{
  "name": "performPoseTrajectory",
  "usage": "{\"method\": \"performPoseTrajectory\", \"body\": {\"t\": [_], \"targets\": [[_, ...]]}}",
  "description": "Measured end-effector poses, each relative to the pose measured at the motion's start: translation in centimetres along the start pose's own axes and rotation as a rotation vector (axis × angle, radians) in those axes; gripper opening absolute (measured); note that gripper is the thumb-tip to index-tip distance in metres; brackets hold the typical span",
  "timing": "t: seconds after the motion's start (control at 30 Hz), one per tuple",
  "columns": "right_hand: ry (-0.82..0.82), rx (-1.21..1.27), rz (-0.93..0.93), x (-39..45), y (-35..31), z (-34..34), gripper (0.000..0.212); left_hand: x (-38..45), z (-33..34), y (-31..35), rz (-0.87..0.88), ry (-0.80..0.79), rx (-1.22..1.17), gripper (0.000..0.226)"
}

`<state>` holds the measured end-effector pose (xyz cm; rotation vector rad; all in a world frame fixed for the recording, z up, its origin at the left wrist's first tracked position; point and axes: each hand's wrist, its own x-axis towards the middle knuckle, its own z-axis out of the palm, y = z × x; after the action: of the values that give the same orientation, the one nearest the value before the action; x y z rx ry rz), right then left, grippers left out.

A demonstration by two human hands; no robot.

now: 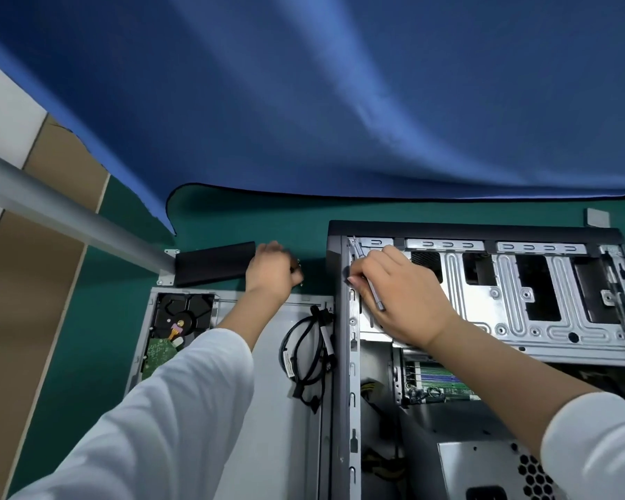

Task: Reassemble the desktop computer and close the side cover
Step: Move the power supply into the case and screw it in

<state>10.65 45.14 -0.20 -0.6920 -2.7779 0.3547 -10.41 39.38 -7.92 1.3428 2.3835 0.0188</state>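
The open desktop case (340, 319) lies on its side at the right, its metal drive cage (542, 301) and green motherboard (444, 384) exposed. My right hand (401, 297) rests on the cage's left end and holds a slim grey screwdriver (372, 290), whose tip points at the case's top left corner. My left hand (273, 268) is curled over small screws (298, 268) on the green mat, past the far edge of the grey side cover (267, 373). On that cover lie a hard drive (181, 315) and a coil of black cables (307, 351).
A black rectangular panel (213, 263) lies on the green mat (87, 319) left of my left hand. A grey metal bar (69, 214) slants in from the left. Blue cloth (340, 102) covers the back. The power supply (491, 470) fills the case's near corner.
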Motion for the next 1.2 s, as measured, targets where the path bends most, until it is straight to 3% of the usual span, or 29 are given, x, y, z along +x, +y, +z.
{"method": "performPoseTrajectory", "body": {"t": [0.13, 0.33, 0.47, 0.7, 0.9, 1.2], "targets": [[0.003, 0.005, 0.007, 0.0, 0.1, 0.0, 0.029, -2.4, -1.3, 0.1, -0.027, 0.124, -0.402, 0.001], [-0.089, 0.119, 0.153, 0.1, -0.3, -0.7, 0.023, -8.8, -4.0, 2.4, 0.103, 0.181, -0.781, 0.016], [-0.103, 0.663, 0.461, -0.3, -1.0, -4.2, 0.014, -13.2, -5.7, 4.3, 0.157, 0.234, -0.927, 0.023], [0.139, 1.020, 0.555, -8.0, -1.1, -10.1, 0.013, -20.5, -5.4, 9.9, 0.315, 0.167, -0.908, 0.021], [0.155, 1.050, 0.586, -13.7, 0.0, -11.9, 0.015, -23.7, -3.7, 16.2, 0.360, 0.195, -0.802, 0.014], [0.178, 1.201, 0.564, -19.0, 2.4, -13.4, 0.017, -25.3, -2.1, 21.2, 0.335, 0.315, -0.394, 0.024]]}}
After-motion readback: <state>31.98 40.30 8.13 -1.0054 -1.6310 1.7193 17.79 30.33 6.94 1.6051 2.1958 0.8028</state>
